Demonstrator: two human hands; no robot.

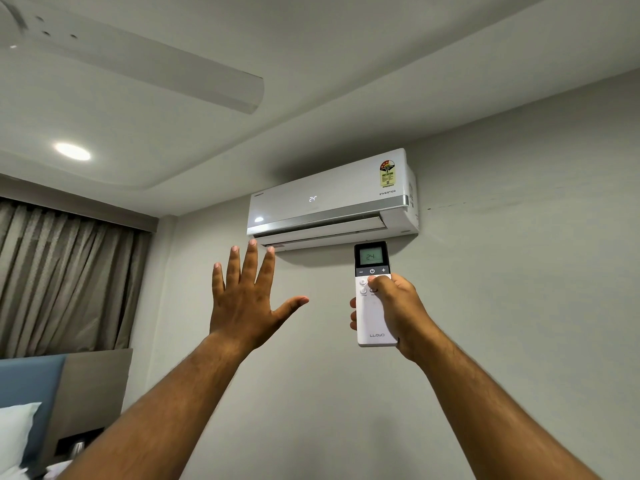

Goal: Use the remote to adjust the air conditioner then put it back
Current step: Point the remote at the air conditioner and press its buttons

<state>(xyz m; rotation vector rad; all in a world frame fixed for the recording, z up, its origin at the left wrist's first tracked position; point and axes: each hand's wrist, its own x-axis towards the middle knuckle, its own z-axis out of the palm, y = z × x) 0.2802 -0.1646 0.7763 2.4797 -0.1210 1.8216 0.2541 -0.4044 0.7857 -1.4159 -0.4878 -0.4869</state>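
A white wall-mounted air conditioner [332, 199] hangs high on the grey wall, its front panel lit with 24 and its lower flap swung open. My right hand [398, 313] grips a slim white remote [374, 317] held upright just below the unit, thumb resting on the buttons under the dark band; the remote's screen reads 24. My left hand [246, 299] is raised to the left of the remote, palm facing the unit, fingers spread, holding nothing, its fingertips overlapping the unit's lower left edge in the view.
A ceiling fan blade [145, 67] stretches across the upper left, with a round ceiling light [72, 151] below it. Grey curtains [65, 278] hang at left. A bed headboard [52, 393] and white pillow [17, 431] sit at lower left.
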